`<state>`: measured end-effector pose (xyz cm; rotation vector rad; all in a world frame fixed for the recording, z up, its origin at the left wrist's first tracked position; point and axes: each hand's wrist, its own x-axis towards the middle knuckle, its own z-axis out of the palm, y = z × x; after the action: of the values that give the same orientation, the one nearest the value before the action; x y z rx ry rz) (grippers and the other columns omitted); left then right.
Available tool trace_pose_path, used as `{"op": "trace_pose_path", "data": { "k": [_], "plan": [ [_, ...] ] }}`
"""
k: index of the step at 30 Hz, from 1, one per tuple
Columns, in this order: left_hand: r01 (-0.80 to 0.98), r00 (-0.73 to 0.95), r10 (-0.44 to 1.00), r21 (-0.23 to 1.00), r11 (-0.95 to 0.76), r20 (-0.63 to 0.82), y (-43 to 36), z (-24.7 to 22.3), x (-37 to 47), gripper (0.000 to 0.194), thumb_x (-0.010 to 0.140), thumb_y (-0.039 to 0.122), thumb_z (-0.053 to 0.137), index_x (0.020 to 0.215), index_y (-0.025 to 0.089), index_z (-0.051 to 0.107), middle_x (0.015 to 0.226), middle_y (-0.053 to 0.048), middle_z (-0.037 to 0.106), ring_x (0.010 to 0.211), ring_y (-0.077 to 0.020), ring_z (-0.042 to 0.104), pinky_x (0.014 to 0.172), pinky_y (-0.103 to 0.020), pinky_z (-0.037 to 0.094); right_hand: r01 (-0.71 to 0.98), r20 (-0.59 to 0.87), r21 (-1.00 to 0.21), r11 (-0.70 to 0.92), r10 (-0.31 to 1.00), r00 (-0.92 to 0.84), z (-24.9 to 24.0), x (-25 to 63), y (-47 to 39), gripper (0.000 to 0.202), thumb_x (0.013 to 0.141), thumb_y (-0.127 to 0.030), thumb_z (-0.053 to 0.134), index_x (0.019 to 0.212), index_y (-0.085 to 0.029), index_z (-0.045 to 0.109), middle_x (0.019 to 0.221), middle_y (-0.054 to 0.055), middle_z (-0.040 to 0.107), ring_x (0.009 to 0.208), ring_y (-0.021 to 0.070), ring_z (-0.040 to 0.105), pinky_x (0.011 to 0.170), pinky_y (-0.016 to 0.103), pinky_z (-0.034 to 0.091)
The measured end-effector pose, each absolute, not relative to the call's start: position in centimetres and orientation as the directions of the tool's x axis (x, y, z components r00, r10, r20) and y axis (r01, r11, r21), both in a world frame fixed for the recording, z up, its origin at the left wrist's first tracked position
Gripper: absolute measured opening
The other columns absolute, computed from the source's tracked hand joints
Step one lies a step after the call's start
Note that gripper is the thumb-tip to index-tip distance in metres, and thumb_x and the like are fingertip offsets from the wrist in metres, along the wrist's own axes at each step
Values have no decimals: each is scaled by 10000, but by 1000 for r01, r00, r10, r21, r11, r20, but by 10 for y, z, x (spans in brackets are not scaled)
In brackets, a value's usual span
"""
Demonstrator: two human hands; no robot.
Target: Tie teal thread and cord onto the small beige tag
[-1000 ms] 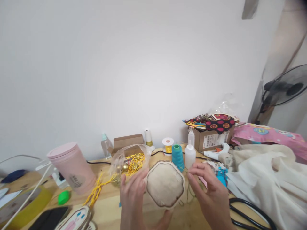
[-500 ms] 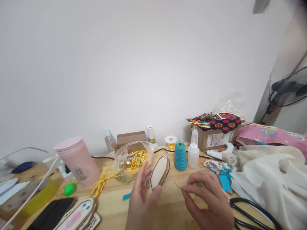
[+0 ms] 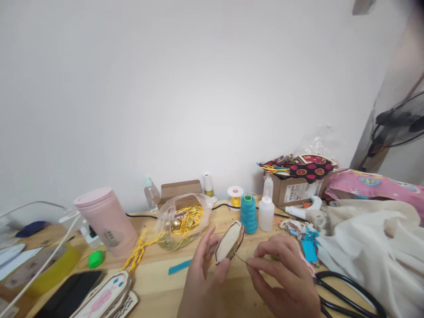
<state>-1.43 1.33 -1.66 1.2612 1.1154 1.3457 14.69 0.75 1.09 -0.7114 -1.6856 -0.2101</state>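
Observation:
My left hand holds a flat wooden plaque with a scalloped dark edge, turned nearly edge-on and tilted. My right hand is just right of it, thumb and forefinger pinched on a thin greenish thread that runs toward the plaque. Right behind the plaque stand a teal thread cone and a small white squeeze bottle.
On the wooden table: a pink tumbler, a plastic bag of yellow cord and gold bells, a stack of wooden cutouts, a phone, black scissors, a glue gun, a cardboard box, cream cloth, a fan.
The plaque went from facing me flat to nearly edge-on and now sits a little further right. My right hand dropped lower and pinches the thread close to the plaque.

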Motion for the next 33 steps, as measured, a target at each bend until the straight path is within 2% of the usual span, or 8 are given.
{"op": "trace_pose_path", "data": {
  "k": [8,14,20,26,30,33],
  "plan": [
    [-11,52,992,994,-111,111,12,-19,-9,564,704,267,587,1212,166,363,1151,-117,568,1095,-236,493,919,-342,389,571,927,-258,780,366,-81,9,149,10,166,655,-56,591,701,-215,606,644,13,599,613,153,529,585,304,411],
    [127,6,995,987,-99,99,9,-15,-8,555,682,264,597,1190,151,404,1199,-117,543,1141,-240,446,936,-357,378,546,892,-301,782,433,-128,3,148,14,166,690,-56,585,757,-207,604,700,19,609,671,160,530,618,307,417],
    [210,-30,991,970,-121,130,13,-15,-11,407,676,271,599,1066,172,537,1160,-89,584,1112,-250,476,914,-364,403,607,858,-315,730,492,-147,-4,147,18,110,730,-186,583,836,-207,606,797,47,610,724,186,544,623,321,438],
    [303,26,986,938,-166,166,12,-10,-10,338,688,272,587,1014,187,567,1089,-79,613,1043,-259,517,893,-389,405,590,840,-331,736,515,-171,-7,146,20,162,754,-233,566,910,-208,602,876,70,591,775,200,526,648,336,452],
    [394,17,988,908,-145,151,11,-7,-8,359,680,336,593,996,168,565,1074,-101,605,1030,-277,511,894,-424,388,531,831,-392,752,537,-148,-6,146,18,102,743,-148,551,762,-208,631,855,66,572,772,195,515,643,331,444],
    [431,-3,988,891,-140,156,13,-9,-11,370,683,341,584,1004,160,556,1089,-109,592,1052,-281,494,916,-442,363,454,790,-511,730,607,-87,-4,146,16,143,748,-128,533,741,-224,638,832,50,568,766,185,524,638,314,444]
  ]
}}
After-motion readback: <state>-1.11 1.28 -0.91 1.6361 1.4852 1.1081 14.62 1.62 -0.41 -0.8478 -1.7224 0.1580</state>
